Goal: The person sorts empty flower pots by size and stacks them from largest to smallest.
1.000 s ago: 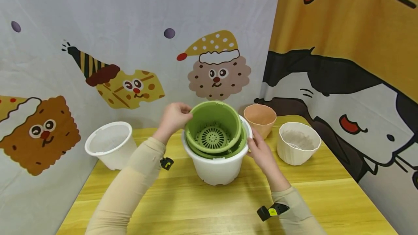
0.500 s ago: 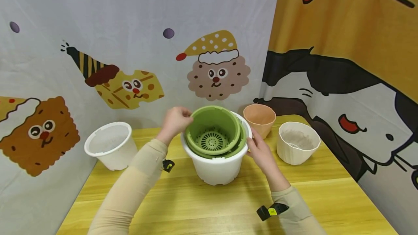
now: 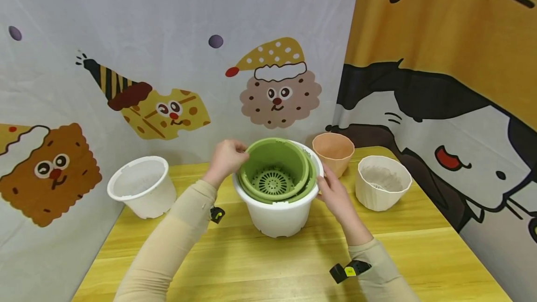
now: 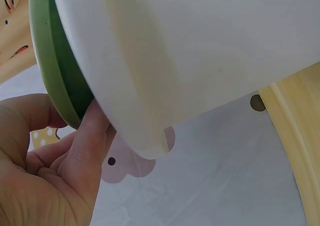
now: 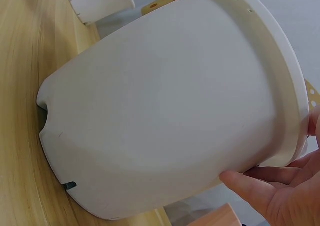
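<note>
At the middle of the table, in the head view, stands a large white flowerpot (image 3: 278, 220). Nested inside it is a green pot (image 3: 312, 178), and within that sits a smaller green pot (image 3: 274, 155) with a slotted base, tilted slightly. My left hand (image 3: 226, 160) pinches the smaller green pot's rim at its left. In the left wrist view, thumb and fingers lie on either side of a green rim (image 4: 50, 75), close by the white pot's edge. My right hand (image 3: 335, 195) grips the white pot's rim on the right; the right wrist view has its fingers (image 5: 250, 188) under that rim.
Another white pot (image 3: 147, 204) stands at the left of the wooden table (image 3: 260, 269). Behind my right hand are a peach-coloured pot (image 3: 333, 146) and a cream faceted pot (image 3: 379, 195). A printed cloth (image 3: 176, 27) hangs behind the table.
The smaller green pot has sunk lower into the nest, and my left hand has come down slightly with it. My right hand and the white pot have stayed in place.
</note>
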{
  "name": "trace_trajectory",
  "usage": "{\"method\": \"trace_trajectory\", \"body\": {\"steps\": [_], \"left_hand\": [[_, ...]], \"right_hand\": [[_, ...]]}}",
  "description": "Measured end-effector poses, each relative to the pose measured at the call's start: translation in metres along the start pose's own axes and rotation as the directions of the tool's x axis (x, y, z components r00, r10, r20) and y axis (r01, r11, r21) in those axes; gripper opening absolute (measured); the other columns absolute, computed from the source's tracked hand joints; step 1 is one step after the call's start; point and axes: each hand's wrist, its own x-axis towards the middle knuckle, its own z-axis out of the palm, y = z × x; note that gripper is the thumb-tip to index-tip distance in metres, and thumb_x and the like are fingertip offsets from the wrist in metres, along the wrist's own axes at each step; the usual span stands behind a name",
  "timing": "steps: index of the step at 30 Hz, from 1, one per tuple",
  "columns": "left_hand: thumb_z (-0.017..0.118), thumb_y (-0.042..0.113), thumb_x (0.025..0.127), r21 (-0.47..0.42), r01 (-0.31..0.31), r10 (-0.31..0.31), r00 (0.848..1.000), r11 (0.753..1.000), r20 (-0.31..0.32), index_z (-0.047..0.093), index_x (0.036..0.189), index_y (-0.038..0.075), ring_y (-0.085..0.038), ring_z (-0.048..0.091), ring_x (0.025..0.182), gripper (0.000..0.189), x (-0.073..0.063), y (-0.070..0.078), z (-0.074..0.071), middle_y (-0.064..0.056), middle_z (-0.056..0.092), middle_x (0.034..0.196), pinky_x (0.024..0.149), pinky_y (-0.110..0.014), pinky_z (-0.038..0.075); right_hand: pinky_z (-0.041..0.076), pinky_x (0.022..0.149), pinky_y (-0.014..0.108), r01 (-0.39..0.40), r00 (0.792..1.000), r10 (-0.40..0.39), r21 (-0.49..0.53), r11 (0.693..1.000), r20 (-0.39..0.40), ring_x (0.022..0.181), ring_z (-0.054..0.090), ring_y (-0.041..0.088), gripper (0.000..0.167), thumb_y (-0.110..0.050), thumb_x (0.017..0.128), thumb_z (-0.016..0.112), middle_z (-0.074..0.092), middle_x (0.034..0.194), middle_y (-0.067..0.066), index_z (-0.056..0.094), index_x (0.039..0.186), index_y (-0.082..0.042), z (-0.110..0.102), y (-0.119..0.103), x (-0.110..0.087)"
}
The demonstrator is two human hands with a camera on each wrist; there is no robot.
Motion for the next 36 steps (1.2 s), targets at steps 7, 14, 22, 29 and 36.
{"method": "trace_trajectory", "body": {"steps": [7,14,22,29,36], "left_hand": [[0.064,0.006,0.085,-0.026,0.01,-0.01,1.0,1.0,-0.002,0.069,0.114,-0.005,-0.022,0.067,0.07,0.032,-0.0017,-0.0007,0.0032,-0.019,0.069,0.102,0.055,-0.027,0.059],[0.065,0.007,0.084,-0.011,0.007,-0.007,1.0,1.0,-0.018,0.069,0.114,-0.006,-0.022,0.067,0.072,0.033,-0.001,-0.0018,0.006,-0.019,0.07,0.102,0.056,-0.026,0.059],[0.065,0.004,0.085,-0.035,0.047,-0.047,0.999,0.998,0.015,0.066,0.116,-0.009,-0.021,0.068,0.064,0.034,-0.003,0.0018,0.0087,-0.023,0.068,0.105,0.055,-0.026,0.06],[0.065,0.004,0.085,-0.057,0.041,-0.04,0.999,0.998,0.023,0.066,0.115,-0.01,-0.02,0.067,0.06,0.034,-0.0031,0.0025,0.008,-0.023,0.069,0.103,0.054,-0.025,0.059],[0.066,0.007,0.088,-0.09,0.041,-0.038,0.999,0.995,0.038,0.069,0.113,-0.006,-0.022,0.068,0.065,0.028,0.0016,-0.0035,0.0079,-0.021,0.069,0.104,0.057,-0.026,0.06]], "right_hand": [[0.056,0.09,0.043,-0.003,1.0,0.003,-0.004,1.0,-0.001,0.127,0.05,0.039,0.053,-0.02,0.107,0.041,0.035,0.154,0.02,0.027,0.157,-0.01,-0.0002,-0.0008,0.0],[0.056,0.091,0.044,0.0,1.0,0.0,0.003,1.0,-0.001,0.127,0.049,0.039,0.053,-0.02,0.107,0.04,0.035,0.154,0.022,0.026,0.157,-0.01,-0.0007,-0.001,-0.0001],[0.057,0.09,0.042,-0.011,1.0,0.011,0.001,1.0,-0.003,0.126,0.051,0.039,0.053,-0.019,0.106,0.041,0.036,0.154,0.022,0.027,0.157,-0.01,0.0005,0.0001,0.0009],[0.057,0.09,0.042,-0.007,1.0,0.007,-0.01,1.0,-0.008,0.126,0.051,0.039,0.054,-0.02,0.107,0.041,0.036,0.153,0.022,0.026,0.157,-0.01,-0.0003,-0.0004,0.0002],[0.056,0.091,0.043,-0.004,1.0,0.004,0.002,1.0,-0.001,0.128,0.049,0.039,0.054,-0.019,0.107,0.041,0.034,0.155,0.02,0.026,0.157,-0.009,-0.0005,0.0001,0.0003]]}}
